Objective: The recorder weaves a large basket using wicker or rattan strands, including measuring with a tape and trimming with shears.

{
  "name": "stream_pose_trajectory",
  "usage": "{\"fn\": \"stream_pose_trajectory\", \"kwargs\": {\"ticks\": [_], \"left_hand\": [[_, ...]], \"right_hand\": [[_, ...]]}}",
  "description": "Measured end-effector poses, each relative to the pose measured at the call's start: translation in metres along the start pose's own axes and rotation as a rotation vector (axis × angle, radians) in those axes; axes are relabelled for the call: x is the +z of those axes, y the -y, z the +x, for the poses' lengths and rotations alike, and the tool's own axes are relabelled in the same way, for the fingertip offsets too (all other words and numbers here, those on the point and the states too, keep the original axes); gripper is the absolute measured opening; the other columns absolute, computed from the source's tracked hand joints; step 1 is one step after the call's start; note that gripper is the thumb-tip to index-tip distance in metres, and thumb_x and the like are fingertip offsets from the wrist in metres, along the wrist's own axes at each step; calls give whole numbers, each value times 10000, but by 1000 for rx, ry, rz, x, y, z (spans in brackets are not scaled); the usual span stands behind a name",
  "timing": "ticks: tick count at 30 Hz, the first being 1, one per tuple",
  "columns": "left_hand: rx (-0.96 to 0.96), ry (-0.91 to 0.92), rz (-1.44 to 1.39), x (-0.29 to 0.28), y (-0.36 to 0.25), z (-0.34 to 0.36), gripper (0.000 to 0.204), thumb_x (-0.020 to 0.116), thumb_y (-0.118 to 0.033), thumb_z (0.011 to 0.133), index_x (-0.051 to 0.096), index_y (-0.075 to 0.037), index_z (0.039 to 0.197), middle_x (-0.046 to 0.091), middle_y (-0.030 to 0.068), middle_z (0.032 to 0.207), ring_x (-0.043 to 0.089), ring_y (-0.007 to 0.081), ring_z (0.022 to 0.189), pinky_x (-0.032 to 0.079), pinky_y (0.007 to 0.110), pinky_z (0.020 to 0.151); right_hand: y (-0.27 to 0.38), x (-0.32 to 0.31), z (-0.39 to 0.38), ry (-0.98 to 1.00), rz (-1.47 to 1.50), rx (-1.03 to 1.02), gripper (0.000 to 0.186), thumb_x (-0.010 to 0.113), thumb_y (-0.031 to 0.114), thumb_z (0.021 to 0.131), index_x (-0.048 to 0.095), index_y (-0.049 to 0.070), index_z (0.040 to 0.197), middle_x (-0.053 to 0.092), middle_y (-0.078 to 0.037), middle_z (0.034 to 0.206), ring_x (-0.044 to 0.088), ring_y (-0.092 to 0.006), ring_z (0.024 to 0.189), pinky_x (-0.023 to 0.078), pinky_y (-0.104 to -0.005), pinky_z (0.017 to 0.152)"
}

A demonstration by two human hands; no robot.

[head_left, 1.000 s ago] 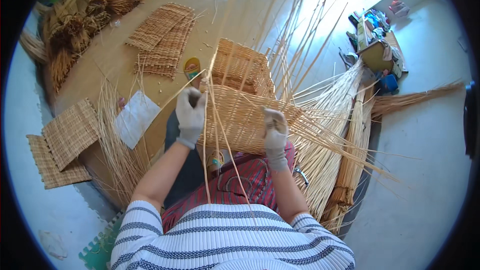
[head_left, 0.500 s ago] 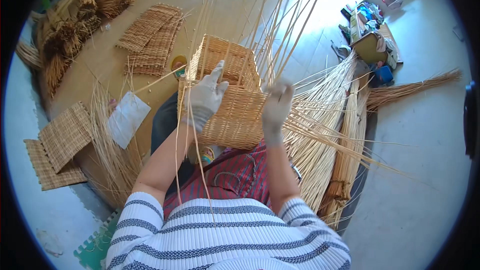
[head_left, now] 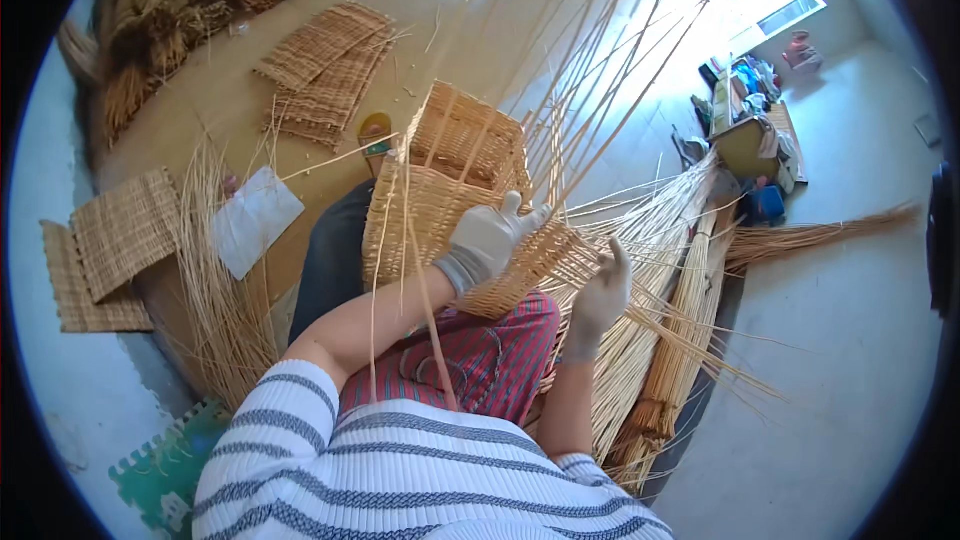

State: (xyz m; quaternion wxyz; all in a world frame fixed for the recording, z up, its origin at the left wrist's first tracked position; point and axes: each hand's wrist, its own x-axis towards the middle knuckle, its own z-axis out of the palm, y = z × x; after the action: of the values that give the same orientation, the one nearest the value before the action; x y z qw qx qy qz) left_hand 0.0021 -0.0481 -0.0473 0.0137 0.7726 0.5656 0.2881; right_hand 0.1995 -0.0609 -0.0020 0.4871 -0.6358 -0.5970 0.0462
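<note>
A square basket (head_left: 420,225) of pale wicker rests tilted over my lap, its open top facing away and long uncut stakes (head_left: 590,130) rising from its far and right sides. My left hand (head_left: 488,240), in a whitish glove, lies against the near wall by the right corner, thumb and forefinger apart and pointing at that corner. To the right of the basket, my gloved right hand (head_left: 602,295) is raised with its fingers bent close together, beside loose strands (head_left: 680,335) sticking out from the wall. Whatever its fingers hold is too fine to see.
A heap of long pale canes (head_left: 640,270) lies at my right, with a brown bundle (head_left: 830,236) beyond. Woven panels (head_left: 330,65) lie on the floor ahead, others (head_left: 125,230) at left. A white sheet (head_left: 258,220) and cup (head_left: 376,130) are near my knee.
My left hand has moved right and down from the basket's rim to its near right corner. My right hand has drawn down and right. The basket has turned and tilted a little.
</note>
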Motion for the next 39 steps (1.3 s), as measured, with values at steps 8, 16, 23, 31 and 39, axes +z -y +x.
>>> {"fn": "stream_pose_trajectory", "kwargs": {"ticks": [8,16,23,31,39], "left_hand": [[-559,-817,-544,-54,72,-67,211,726,-42,862,659,-78,1058,632,99,962,644,266,802,535,364,734],[-286,-600,-290,-77,93,-80,142,765,-102,819,707,-120,947,687,77,931,674,285,892,532,393,796],[-495,-699,-417,-64,113,-76,289,753,-140,851,669,-73,1119,686,119,1071,670,314,996,536,392,878],[-520,-467,-887,-46,141,-61,363,757,-78,865,640,-80,1209,663,72,1078,663,189,975,538,310,859],[-384,-294,-611,-70,158,-59,418,812,-149,787,630,-98,1160,627,112,1087,633,302,1021,515,358,921]], "right_hand": [[104,43,-89,752,290,-268,205,661,45,938,731,59,1130,720,-113,978,698,-230,897,548,-340,820],[149,75,-100,691,432,-321,367,688,70,941,637,68,1304,713,-79,1029,675,-163,876,532,-289,786],[140,92,-91,688,599,-190,710,634,30,968,297,134,1585,633,-82,1246,622,-127,986,514,-257,817],[155,117,-102,694,607,182,511,698,-6,900,529,31,1381,600,-106,1335,608,-168,1181,520,-297,947],[159,117,-83,547,601,-137,333,729,111,917,644,37,1231,641,-107,1162,634,-200,1033,515,-327,915]]}}
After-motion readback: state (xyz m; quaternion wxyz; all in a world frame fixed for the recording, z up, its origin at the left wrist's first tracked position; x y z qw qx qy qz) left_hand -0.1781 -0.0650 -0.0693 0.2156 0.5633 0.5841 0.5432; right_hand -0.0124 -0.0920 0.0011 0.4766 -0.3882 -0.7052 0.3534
